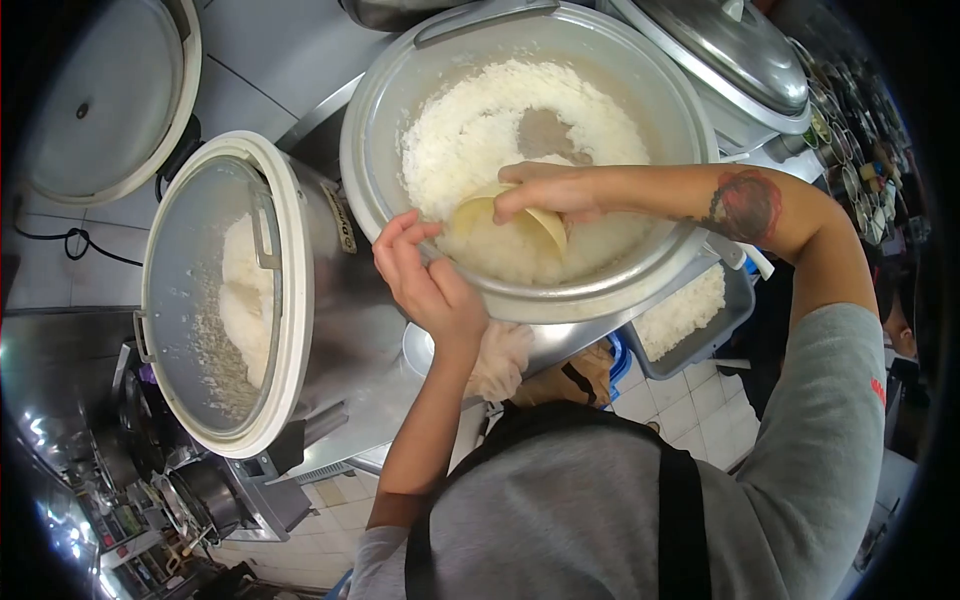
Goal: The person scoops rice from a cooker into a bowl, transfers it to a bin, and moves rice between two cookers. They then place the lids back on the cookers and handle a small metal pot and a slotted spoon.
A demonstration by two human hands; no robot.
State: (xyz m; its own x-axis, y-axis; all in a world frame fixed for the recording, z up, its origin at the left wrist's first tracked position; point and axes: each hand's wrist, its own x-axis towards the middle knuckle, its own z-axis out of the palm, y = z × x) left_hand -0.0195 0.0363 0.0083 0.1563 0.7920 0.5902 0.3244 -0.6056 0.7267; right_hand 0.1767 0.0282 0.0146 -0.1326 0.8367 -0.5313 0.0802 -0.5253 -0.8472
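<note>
A large round rice pot [690,105] holds white rice [465,130], with a patch of the grey bottom bare near the middle. Inside it, my right hand [555,190] grips a pale yellow bowl [540,235] by its edge, thumb on the inner side. The bowl is tilted, its lower part down in the rice on the near side. My left hand [430,275] is at the pot's near left rim, fingers loosely bent and apart, fingertips just over the edge, nothing in them.
Left of the pot stands a second rice cooker [300,300] with rice inside. A round lid [100,90] lies at the upper left. A lidded metal pot [730,50] stands at the back right. Below right is a grey tub [745,310] of rice [685,315]; a crumpled plastic bag [500,360] hangs near my body.
</note>
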